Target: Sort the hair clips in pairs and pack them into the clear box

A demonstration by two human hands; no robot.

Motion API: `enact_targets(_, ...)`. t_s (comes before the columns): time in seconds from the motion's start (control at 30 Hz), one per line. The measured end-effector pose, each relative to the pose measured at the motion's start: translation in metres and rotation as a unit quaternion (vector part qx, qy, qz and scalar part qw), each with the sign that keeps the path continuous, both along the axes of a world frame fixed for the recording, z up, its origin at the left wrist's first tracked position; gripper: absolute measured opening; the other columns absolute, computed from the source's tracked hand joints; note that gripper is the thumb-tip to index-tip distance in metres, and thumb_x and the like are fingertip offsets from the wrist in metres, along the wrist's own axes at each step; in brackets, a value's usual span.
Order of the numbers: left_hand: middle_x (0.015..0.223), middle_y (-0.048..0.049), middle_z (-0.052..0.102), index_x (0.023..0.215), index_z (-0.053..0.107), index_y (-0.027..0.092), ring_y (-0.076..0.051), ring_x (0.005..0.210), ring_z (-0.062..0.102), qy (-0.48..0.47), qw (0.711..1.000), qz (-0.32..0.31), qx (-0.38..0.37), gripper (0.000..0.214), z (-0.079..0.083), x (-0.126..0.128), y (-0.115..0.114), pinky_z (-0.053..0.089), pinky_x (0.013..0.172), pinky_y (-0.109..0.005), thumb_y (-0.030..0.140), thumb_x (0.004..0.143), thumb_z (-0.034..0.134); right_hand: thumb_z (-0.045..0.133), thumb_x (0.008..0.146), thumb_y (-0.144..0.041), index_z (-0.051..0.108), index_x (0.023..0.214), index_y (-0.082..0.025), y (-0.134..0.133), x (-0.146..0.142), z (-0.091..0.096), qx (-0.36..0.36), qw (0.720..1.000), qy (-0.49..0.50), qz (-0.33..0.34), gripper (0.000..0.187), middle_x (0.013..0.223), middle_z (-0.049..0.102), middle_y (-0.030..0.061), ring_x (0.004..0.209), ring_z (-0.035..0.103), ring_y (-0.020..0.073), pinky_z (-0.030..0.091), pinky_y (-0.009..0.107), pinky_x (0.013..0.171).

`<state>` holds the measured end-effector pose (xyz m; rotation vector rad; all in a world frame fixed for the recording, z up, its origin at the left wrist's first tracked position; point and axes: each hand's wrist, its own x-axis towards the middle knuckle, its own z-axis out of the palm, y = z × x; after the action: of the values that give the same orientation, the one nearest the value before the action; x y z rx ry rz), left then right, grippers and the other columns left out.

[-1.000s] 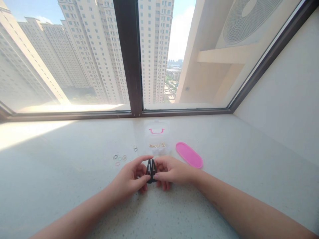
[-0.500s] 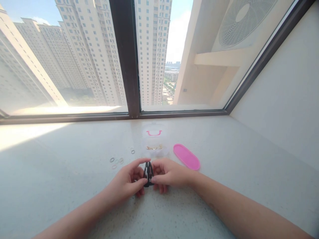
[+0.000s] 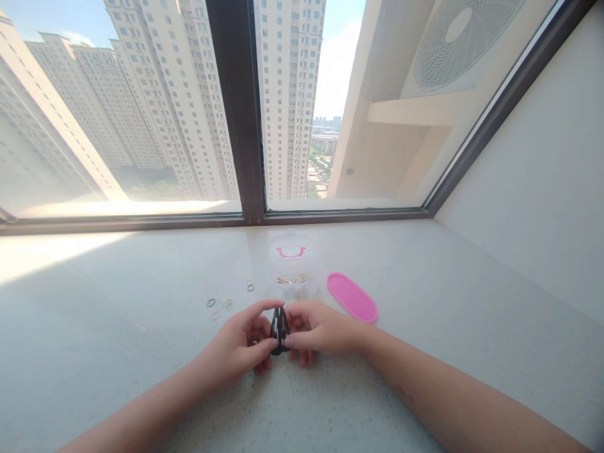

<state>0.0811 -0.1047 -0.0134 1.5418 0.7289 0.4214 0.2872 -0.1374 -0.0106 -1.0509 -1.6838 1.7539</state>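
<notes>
Black snap hair clips (image 3: 279,330), seemingly two side by side, stand upright between my hands just above the counter. My left hand (image 3: 252,336) is closed on their left side, thumb at the lower end and index finger at the top. From the right, my right hand (image 3: 314,327) grips them with its thumb near the lower end. Beyond the hands is a clear plastic box (image 3: 304,288) holding gold-coloured hair clips (image 3: 291,279). Its clear lid part bears a pink handle (image 3: 291,253).
A pink oval tray (image 3: 352,297) lies right of the box. Several small hair ties (image 3: 219,306) are scattered to the left, with a dark one (image 3: 250,287) nearer the box. The window frame (image 3: 330,216) bounds the sill at the back, and a white wall (image 3: 533,170) rises on the right.
Both hands keep their hold on the black hair clips. The clips look slightly closer together; the whole view has shifted a little.
</notes>
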Motion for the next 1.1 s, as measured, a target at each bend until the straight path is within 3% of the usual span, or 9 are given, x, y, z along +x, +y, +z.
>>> enact_targets(1.1,0.071,0.0048,0.056,0.13,0.041,0.02,-0.012,0.052,0.058,0.006,1.0,0.0,0.001,0.053,-0.0021,0.0,-0.0002,0.046,0.049,-0.024,0.023,0.08,0.06,0.059,0.081,-0.017,0.054,0.092,-0.015,0.0004,-0.0007,-0.0047,-0.014,1.0,0.01,-0.007,0.012,0.069,0.06,0.0006,0.053,0.059,0.0103,0.049,0.02,0.048)
